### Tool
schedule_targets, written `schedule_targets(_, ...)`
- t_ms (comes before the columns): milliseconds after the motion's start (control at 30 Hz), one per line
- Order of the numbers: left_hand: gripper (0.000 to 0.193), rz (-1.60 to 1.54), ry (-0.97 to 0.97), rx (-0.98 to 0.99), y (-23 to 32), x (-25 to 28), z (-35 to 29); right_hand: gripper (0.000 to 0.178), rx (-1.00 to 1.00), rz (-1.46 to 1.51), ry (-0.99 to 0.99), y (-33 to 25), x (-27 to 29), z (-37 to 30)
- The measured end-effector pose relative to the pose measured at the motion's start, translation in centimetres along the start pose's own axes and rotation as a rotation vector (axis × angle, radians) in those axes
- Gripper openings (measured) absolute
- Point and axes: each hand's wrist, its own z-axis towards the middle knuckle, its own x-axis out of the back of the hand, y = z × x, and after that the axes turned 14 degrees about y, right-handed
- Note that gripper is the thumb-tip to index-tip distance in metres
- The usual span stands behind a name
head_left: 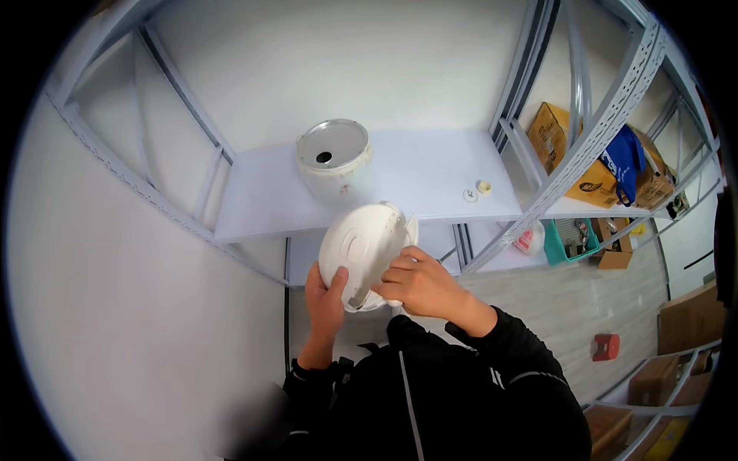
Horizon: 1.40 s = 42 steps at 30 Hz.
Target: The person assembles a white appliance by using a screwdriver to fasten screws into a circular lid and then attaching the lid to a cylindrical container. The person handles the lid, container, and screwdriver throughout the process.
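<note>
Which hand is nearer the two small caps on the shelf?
Right. The right hand grips the white lid's right edge, below and left of the small caps. The left hand holds the lid's lower left edge, farther off.

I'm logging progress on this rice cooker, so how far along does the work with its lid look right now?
Done: the white lid is off, and the cooker body stands open on the shelf, with two small parts lying loose to its right. In hand: the left hand and right hand both grip the lid. Left: the lid is not on the body.
</note>
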Motion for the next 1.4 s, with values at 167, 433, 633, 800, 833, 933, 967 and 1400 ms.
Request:
schedule_targets(167,0.029,-0.217,-0.172,0.240,-0.2,-0.3,0.8,0.041,-0.081,0.004,-0.099,1.0,-0.2,-0.4)
schedule_targets(433,0.033,-0.248,-0.161,0.184,-1.6,-0.5,0.6,0.044,-0.116,0.097,-0.083,1.4,-0.2,-0.6)
schedule_targets(633,0.032,-0.186,-0.176,0.078,-2.1,-0.6,0.5,0.036,-0.173,0.111,-0.072,1.2,-1.0,-0.5)
schedule_targets(800,0.031,-0.160,-0.141,0.068,-1.5,-1.3,0.1,0.030,-0.190,0.192,-0.068,1.2,-0.8,-0.1)
schedule_targets(833,0.031,-0.153,-0.143,0.070,-1.6,-1.4,0.1,0.031,-0.188,0.193,-0.065,1.2,-0.7,-0.1)
schedule_targets(933,0.034,-0.133,-0.167,0.079,-2.0,-1.4,0.1,0.031,-0.189,0.201,-0.056,1.3,-0.7,0.0)
schedule_targets(967,0.035,-0.127,-0.178,0.083,-2.1,-1.4,0.1,0.031,-0.192,0.208,-0.055,1.3,-0.6,0.0)
schedule_targets(1400,0.038,-0.111,-0.196,0.117,-3.3,-1.2,1.2,0.041,-0.157,0.223,-0.134,1.3,-1.2,0.8)
